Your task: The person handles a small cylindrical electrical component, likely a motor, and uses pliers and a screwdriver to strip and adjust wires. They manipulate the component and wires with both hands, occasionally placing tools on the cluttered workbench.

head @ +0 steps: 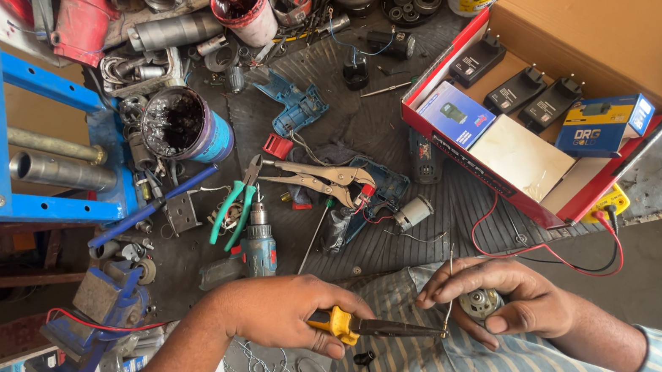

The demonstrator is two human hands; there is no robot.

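The left hand (283, 310) is closed round the yellow handle of a soldering iron (371, 326), whose dark shaft runs rightward to a tip that meets a thin strand of solder wire (449, 285) just at the fingertips of the right hand (506, 299). That right hand is curled around a small electric motor (479, 303), held low over the person's striped shirt, in front of the cluttered counter (438, 223); the motor's metal end shows between thumb and fingers. How the solder wire is pinched cannot be made out. A red lead (518, 251) loops from near the motor toward the edge of the open cardboard box (584, 33). To do this joint well, I judge the motor should be braced firmly so the terminal does not wander, the tip laid on the terminal and the lead together, and the solder fed to the heated metal rather than to the tip. The fingers sit very near the hot end, so a grip further back on the motor body would be safer. Green-handled pliers (233, 207) and locking pliers (322, 180) lie well apart on the counter.
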